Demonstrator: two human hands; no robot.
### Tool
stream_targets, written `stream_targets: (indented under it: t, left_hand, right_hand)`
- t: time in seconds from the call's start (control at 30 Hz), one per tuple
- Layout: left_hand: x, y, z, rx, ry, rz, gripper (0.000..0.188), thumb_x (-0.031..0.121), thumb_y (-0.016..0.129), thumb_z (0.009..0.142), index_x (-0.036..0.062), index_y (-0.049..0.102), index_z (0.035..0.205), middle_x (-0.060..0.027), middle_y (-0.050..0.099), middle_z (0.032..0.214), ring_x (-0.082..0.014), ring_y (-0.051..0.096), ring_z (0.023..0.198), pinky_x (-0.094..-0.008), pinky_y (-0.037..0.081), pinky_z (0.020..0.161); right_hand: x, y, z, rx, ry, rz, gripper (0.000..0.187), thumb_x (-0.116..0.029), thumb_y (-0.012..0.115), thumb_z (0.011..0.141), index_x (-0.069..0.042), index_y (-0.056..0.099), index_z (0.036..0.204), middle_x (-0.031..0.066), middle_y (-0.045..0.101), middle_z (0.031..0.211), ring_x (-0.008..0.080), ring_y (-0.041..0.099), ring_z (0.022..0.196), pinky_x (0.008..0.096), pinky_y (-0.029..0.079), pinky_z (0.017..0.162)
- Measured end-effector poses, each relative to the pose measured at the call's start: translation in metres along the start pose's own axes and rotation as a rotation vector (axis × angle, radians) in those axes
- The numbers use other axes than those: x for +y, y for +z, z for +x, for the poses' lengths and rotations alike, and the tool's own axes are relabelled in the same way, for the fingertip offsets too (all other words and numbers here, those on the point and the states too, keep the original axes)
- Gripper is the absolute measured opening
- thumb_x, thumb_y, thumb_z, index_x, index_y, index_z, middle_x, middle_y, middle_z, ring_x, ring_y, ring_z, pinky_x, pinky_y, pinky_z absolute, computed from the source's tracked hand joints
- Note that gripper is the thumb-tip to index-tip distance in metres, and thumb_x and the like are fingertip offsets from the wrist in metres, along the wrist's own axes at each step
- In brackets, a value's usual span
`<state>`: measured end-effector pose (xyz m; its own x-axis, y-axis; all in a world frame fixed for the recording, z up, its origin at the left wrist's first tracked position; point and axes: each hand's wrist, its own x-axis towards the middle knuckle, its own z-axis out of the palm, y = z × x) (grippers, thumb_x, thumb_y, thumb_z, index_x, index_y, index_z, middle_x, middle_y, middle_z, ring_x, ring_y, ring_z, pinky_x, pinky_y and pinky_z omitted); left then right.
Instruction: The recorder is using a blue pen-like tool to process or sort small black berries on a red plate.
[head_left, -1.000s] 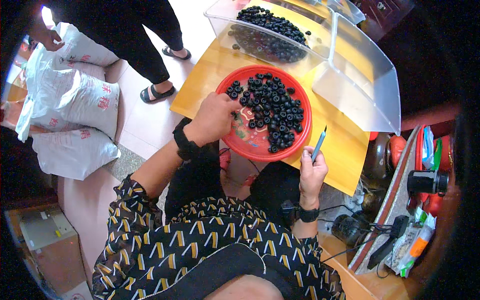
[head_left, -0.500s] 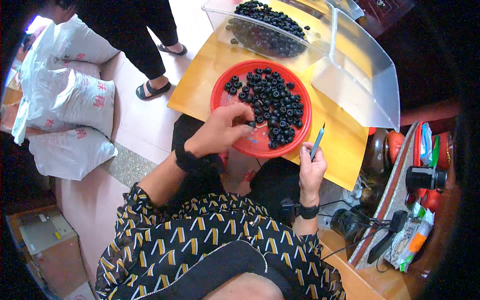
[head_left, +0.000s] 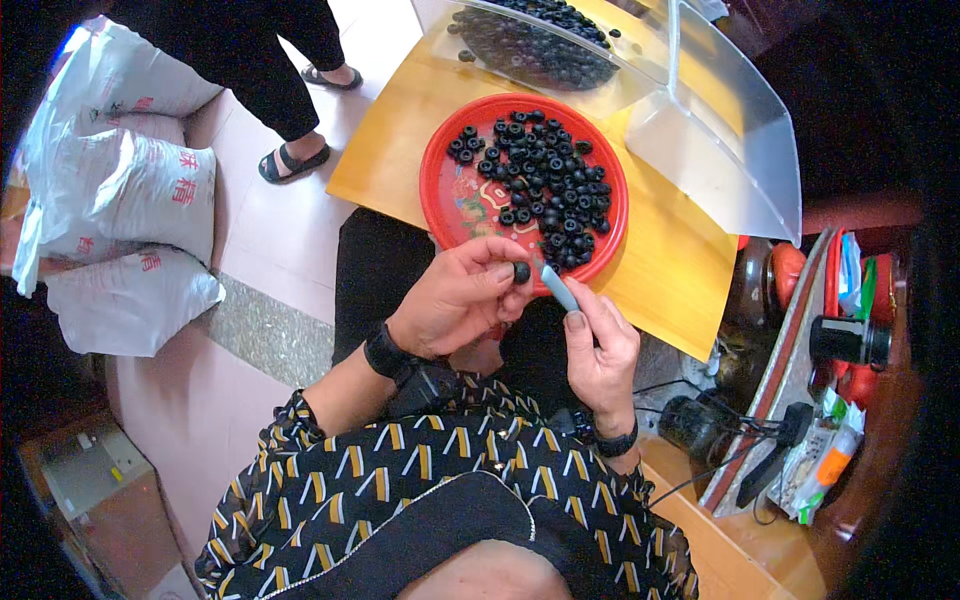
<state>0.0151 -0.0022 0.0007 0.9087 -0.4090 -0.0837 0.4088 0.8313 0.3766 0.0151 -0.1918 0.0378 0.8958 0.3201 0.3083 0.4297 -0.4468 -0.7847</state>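
Head view: round black piece pinched between left fingers.

Pale pinkish tiles cover the floor, crossed by a speckled grey band. White sacks lie stacked at the left, above a boxy brown unit near the lower corner. The yellow worktop stands ahead; cluttered shelving lines the right. Bright light washes the floor's far part, while the outer edges sink into darkness.
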Motion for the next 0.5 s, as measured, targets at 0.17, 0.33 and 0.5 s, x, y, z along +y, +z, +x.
stream_targets:
  t: [0.17,0.33,0.5]
  left_hand:
    - [0.0025,0.0030,-0.0019,0.040,0.044,-0.040,0.016,0.006,0.053,0.086,0.0032,0.051,0.102,-0.0085,0.059,0.086,-0.0154,0.054,0.071,-0.0269,0.045,0.065]
    - [0.0017,0.0017,-0.0027,0.011,0.065,-0.048,0.013,0.007,0.053,0.087,0.0039,0.052,0.099,-0.0071,0.057,0.084,-0.0145,0.053,0.069,-0.0257,0.044,0.063]
    - [0.0027,0.0017,-0.0027,0.024,0.057,-0.039,0.012,0.007,0.052,0.087,0.0042,0.052,0.098,-0.0067,0.057,0.084,-0.0142,0.053,0.069,-0.0255,0.044,0.063]
  right_hand:
    - [-0.0053,-0.0039,-0.0027,-0.042,-0.074,-0.071,0.028,-0.002,0.059,0.079,0.002,0.058,0.106,0.0131,0.056,0.069,0.0227,0.055,0.057,0.0303,0.044,0.052]
    - [-0.0050,-0.0010,-0.0012,-0.052,-0.100,-0.095,0.028,-0.001,0.060,0.077,0.002,0.059,0.105,0.0137,0.057,0.069,0.0250,0.055,0.056,0.0321,0.044,0.051]
    - [-0.0019,-0.0006,0.0001,-0.045,-0.141,-0.127,0.027,-0.001,0.060,0.076,0.001,0.059,0.103,0.0136,0.056,0.068,0.0259,0.055,0.056,0.0334,0.044,0.051]
